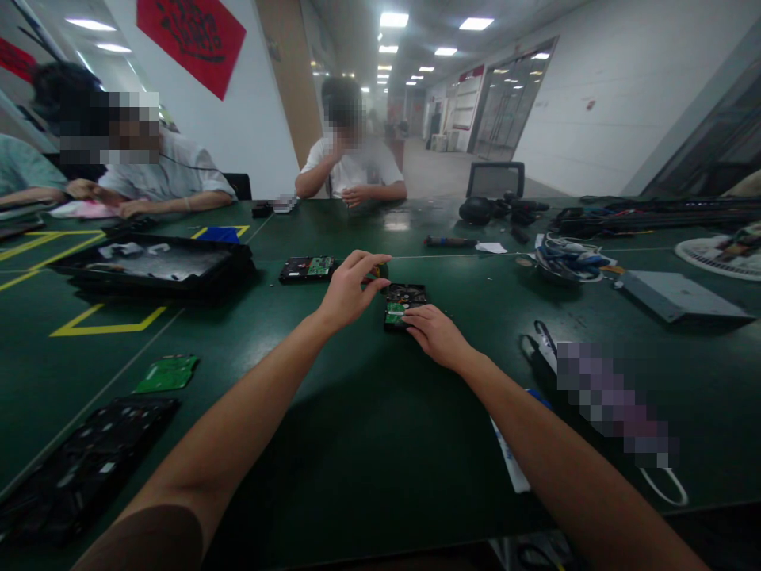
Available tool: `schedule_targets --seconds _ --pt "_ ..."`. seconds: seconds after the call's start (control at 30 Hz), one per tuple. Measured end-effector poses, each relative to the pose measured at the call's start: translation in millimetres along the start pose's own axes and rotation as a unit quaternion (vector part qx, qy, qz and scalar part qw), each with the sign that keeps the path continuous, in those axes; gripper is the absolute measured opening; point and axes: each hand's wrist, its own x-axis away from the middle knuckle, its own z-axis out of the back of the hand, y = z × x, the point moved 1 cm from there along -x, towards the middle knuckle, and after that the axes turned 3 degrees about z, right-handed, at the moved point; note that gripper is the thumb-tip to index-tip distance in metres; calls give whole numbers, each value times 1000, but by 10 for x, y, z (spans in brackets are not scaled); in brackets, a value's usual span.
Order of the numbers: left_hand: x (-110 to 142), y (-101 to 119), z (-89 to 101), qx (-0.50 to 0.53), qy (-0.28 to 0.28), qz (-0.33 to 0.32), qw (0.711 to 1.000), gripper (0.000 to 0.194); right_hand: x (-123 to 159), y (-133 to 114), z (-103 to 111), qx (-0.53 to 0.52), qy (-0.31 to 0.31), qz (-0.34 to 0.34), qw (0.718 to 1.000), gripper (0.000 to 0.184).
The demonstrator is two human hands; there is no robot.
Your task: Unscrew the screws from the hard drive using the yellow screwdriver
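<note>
Across the green table (369, 452), a person's two bare hands work at a small black hard drive (407, 298) lying near the middle, its green board facing up. The right hand (437, 336) holds the drive at its near right side, fingers close together over the board and thumb by the near edge. The left hand (352, 287) arches just beyond it, thumb and fingers curved around something with red and yellow on it; whether they pinch it I cannot tell. Just left of that hand lies a second drive (306, 269). Farther left, a shallow black tray (148, 286) carries a few pale pieces (158, 248) on its greyish floor. Over on the right, blue and white cables (562, 255) are heaped in what looks like a low dish, and a white round dish (693, 255) near the table's edge bears green and brown parts (740, 251), too blurred to make out. Between these two, slightly nearer, sits a grey metal box (683, 295), its contents hidden from me.
</note>
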Motion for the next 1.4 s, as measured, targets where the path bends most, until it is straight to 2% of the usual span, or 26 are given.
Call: schedule_targets --seconds 0.3,1.4 --pt "-5 -13 3 -4 13 -4 1000 43 4 4 -5 0 4 0 1000 27" --pt "-5 6 12 -3 1 1 1000 43 -8 -32 22 -10 6 -3 1000 27"
